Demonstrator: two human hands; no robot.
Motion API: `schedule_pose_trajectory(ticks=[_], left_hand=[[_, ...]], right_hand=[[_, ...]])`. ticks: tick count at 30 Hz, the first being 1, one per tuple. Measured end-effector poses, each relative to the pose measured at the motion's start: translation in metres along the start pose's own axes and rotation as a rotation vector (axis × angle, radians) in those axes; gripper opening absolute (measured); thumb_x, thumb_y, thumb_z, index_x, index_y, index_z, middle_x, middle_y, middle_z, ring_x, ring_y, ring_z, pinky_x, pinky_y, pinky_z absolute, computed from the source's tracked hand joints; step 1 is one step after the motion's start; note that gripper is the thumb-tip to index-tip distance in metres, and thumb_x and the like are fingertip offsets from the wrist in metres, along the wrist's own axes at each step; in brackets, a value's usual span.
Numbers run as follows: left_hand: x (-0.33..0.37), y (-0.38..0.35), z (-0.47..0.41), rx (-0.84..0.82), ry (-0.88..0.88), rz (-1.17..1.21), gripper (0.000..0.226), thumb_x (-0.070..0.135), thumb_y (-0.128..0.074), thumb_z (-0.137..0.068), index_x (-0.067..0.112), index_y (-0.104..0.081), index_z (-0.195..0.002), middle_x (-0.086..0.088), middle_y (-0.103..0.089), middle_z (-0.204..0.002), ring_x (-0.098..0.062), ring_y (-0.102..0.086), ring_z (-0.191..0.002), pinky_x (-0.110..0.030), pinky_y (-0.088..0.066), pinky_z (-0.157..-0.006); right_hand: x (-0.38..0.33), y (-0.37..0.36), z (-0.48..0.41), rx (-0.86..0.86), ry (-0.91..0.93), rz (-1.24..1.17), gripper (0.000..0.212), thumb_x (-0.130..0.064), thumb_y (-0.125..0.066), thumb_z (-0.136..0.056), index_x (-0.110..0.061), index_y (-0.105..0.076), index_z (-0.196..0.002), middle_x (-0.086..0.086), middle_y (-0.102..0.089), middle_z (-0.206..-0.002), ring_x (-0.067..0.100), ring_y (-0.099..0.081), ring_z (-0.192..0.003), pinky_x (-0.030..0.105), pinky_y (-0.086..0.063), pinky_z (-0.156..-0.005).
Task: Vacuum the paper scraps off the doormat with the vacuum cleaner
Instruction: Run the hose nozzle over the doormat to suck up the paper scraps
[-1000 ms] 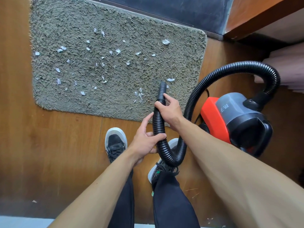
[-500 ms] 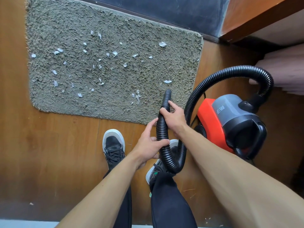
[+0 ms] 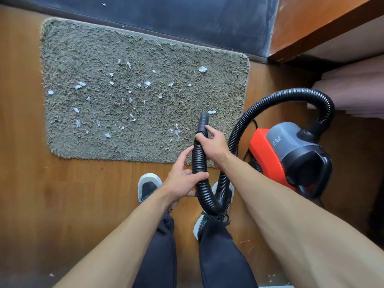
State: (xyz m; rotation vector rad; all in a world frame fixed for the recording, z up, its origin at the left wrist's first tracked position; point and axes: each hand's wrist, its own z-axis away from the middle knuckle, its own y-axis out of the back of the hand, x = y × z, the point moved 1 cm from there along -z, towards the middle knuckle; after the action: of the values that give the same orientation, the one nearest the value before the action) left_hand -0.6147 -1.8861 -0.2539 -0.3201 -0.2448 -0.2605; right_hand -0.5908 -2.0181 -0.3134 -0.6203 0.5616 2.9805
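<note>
1. Brown wood-grain floor (image 3: 72, 194) – everything sits on it. The person stands with grey-and-black shoes (image 3: 148, 187) just short of the mat's near edge.
2. Shaggy grey-green rectangular doormat (image 3: 104, 48) lies against the dark wall (image 3: 187, 17). Small white torn paper scraps (image 3: 202, 69) are scattered all over it, so I'd say nothing's cleaned yet.
3. Red and grey canister vacuum cleaner (image 3: 286, 150) is parked off the mat's right side, near enough for the hose to reach.
4. Black ribbed plastic hose (image 3: 280, 98) arcs up from the canister, loops down by the shoes, then rises into both hands.
5. Right hand (image 3: 214, 146) is wrapped round the hose just behind the smooth black nozzle (image 3: 202, 121), for aiming. Left hand (image 3: 182, 181) grips lower down, thumb over the top – probably taking up slack.
6. One of the paper scraps lies just beside the nozzle tip, so it's likely the first target.
</note>
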Motion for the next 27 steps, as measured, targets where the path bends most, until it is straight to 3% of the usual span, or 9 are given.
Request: schedule_pose_trajectory(ticks=[9,14,17,19,23,27], left_hand=[[0.007,-0.007,0.005,0.008,0.002,0.000,0.080,0.002,-0.069,-0.089,0.047,-0.034,-0.145,0.000,-0.072,-0.082,-0.005,-0.068,-0.062,-0.027,-0.055,-0.052],[0.001,-0.019,-0.006,0.056,0.026,0.035,0.080,0.003,-0.071,-0.088,0.045,-0.034,-0.146,-0.001,-0.075,-0.084,-0.011,-0.071,-0.069,-0.040,-0.062,-0.067],[-0.003,-0.031,-0.012,0.057,0.040,0.039,0.081,0.004,-0.072,-0.087,0.046,-0.033,-0.145,-0.008,-0.076,-0.093,-0.017,-0.072,-0.077,-0.045,-0.062,-0.072],[-0.007,-0.039,-0.014,0.053,0.055,0.048,0.083,0.005,-0.072,-0.087,0.048,-0.032,-0.146,-0.010,-0.077,-0.100,-0.019,-0.072,-0.079,-0.047,-0.060,-0.075],[-0.009,-0.059,-0.017,0.035,0.072,0.085,0.084,0.004,-0.070,-0.089,0.049,-0.030,-0.148,-0.006,-0.077,-0.099,-0.018,-0.073,-0.079,-0.045,-0.060,-0.076],[0.000,-0.073,-0.022,0.034,0.062,0.069,0.083,0.002,-0.069,-0.090,0.049,-0.031,-0.147,-0.001,-0.075,-0.090,-0.017,-0.070,-0.080,-0.046,-0.056,-0.078]], right_hand=[[-0.004,0.004,-0.002,-0.030,-0.010,0.040,0.059,-0.030,-0.068,-0.082,-0.022,-0.054,-0.139,-0.004,-0.067,-0.094,0.024,-0.069,-0.096,0.047,-0.056,-0.091],[-0.002,0.015,-0.011,-0.122,-0.015,0.042,0.047,-0.022,-0.067,-0.086,-0.016,-0.058,-0.132,0.005,-0.066,-0.090,0.021,-0.065,-0.080,0.044,-0.058,-0.081],[0.001,0.025,-0.017,-0.161,-0.003,0.050,0.047,-0.020,-0.068,-0.086,-0.018,-0.058,-0.132,0.007,-0.068,-0.092,0.025,-0.068,-0.084,0.044,-0.056,-0.085],[0.007,0.031,-0.019,-0.177,-0.003,0.076,0.052,-0.022,-0.069,-0.084,-0.018,-0.057,-0.134,0.006,-0.068,-0.093,0.023,-0.067,-0.084,0.041,-0.056,-0.086],[0.022,0.044,-0.027,-0.137,-0.018,0.053,0.086,-0.045,-0.068,-0.059,-0.024,-0.052,-0.141,0.005,-0.072,-0.099,0.027,-0.072,-0.089,0.049,-0.057,-0.090],[0.021,0.061,-0.033,-0.112,-0.004,0.026,0.073,-0.036,-0.071,-0.072,-0.022,-0.052,-0.142,-0.002,-0.071,-0.099,0.020,-0.069,-0.090,0.045,-0.054,-0.095]])
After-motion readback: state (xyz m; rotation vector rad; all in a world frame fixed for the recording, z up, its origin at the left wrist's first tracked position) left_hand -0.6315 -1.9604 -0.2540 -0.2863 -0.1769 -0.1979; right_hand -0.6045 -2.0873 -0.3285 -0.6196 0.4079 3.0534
